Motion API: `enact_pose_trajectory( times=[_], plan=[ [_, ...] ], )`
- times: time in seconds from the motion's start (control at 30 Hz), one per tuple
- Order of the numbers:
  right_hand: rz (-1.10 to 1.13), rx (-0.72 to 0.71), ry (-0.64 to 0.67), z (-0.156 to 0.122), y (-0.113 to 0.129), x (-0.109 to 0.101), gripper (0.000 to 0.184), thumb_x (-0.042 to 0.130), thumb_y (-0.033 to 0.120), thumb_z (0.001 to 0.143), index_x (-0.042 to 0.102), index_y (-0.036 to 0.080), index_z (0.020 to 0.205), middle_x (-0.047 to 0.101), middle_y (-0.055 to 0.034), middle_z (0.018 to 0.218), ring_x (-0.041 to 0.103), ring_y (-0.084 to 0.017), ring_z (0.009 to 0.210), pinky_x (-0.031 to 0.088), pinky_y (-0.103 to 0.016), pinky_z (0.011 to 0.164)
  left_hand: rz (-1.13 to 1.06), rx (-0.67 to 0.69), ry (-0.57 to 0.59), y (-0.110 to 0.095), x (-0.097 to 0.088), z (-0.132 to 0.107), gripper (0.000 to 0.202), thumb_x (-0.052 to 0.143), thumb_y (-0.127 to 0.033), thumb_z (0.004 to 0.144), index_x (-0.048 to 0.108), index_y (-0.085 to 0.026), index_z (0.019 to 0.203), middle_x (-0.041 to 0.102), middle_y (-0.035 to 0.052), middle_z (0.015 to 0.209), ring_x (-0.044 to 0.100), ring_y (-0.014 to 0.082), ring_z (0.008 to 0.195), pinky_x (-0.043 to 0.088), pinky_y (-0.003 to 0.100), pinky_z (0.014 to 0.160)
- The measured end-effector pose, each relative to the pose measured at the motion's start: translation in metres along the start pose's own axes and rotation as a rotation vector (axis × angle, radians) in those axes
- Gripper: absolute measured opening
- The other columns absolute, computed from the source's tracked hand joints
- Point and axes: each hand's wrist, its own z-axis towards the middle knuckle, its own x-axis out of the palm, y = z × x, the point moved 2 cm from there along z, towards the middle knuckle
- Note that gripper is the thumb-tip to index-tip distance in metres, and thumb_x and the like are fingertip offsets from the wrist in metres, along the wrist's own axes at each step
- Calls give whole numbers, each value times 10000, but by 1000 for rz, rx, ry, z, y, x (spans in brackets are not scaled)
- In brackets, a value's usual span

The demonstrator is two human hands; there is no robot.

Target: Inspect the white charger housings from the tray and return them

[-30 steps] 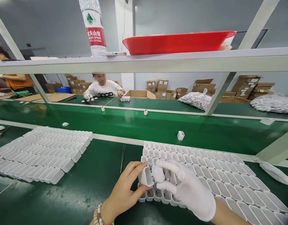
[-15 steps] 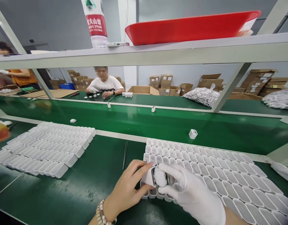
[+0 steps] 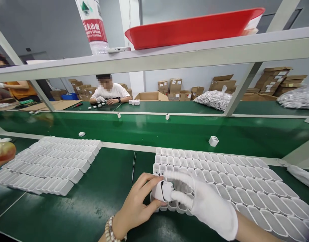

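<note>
My bare left hand (image 3: pixel 138 203), with a bead bracelet at the wrist, pinches a small white plastic shell (image 3: pixel 160 190) between thumb and fingers. My right hand (image 3: pixel 203 205), in a white glove, is closed on the same shell from the right, thumb pressing into its open end. Both hands hover over the near left corner of a block of several white open shells (image 3: pixel 232 181) standing in rows on the green table. A thin metal pair of tweezers (image 3: pixel 133 166) lies just left of that block.
A second block of white shells (image 3: pixel 48 163) lies at the left. Loose shells (image 3: pixel 213 141) ride the green conveyor behind. Overhead a shelf carries a red tray (image 3: pixel 194 28) and a water bottle (image 3: pixel 92 25). A person (image 3: pixel 107 92) works across the belt; cardboard boxes (image 3: pixel 220 85) stand beyond.
Both hands stay on the same shell and have turned it, the gloved thumb pushing further in. The loose shell on the conveyor has drifted right.
</note>
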Motion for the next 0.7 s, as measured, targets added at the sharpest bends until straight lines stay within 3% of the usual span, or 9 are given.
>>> enact_pose_trajectory(
  times=[0.07, 0.17, 0.27, 0.43, 0.7],
  plan=[
    [106, 57, 24, 3, -4, 4, 678, 666, 487, 855, 465, 273, 1466, 639, -98, 1280, 615, -271, 1153, 500, -488, 1039, -39, 4, 5, 0, 0, -1, 457, 685, -275, 933, 578, -311, 1376, 657, 100, 1173, 634, 262, 1062, 558, 382, 917],
    [382, 37, 224, 9, -5, 12, 862, 681, 478, 861, 251, 227, 1564, 698, -61, 1000, 671, -198, 845, 572, -359, 734, -116, 27, 16, -1, 1, -1, 485, 759, -342, 883, 611, -329, 1344, 680, 88, 1157, 633, 269, 1058, 548, 396, 920],
    [653, -44, 405, 13, -2, 18, 975, 721, 490, 852, 155, 136, 1562, 657, -1, 814, 638, -148, 721, 536, -299, 671, -184, 15, 14, -1, 2, -1, 513, 812, -412, 818, 651, -315, 1296, 698, 90, 1110, 634, 279, 1038, 541, 416, 913],
    [733, -118, 347, 20, -13, 28, 957, 770, 484, 828, 222, 96, 1510, 672, -35, 832, 654, -166, 743, 520, -303, 645, -216, 23, -7, 1, 3, 0, 518, 821, -443, 796, 672, -292, 1269, 700, 90, 1079, 629, 267, 999, 537, 408, 880],
    [720, -108, 274, 20, -11, 32, 640, 791, 329, 792, 458, 151, 1309, 664, -41, 917, 672, -160, 745, 531, -306, 654, -213, 64, 0, 2, 4, -1, 513, 819, -416, 806, 667, -284, 1278, 700, 82, 1069, 626, 254, 990, 535, 388, 866]
  ],
)
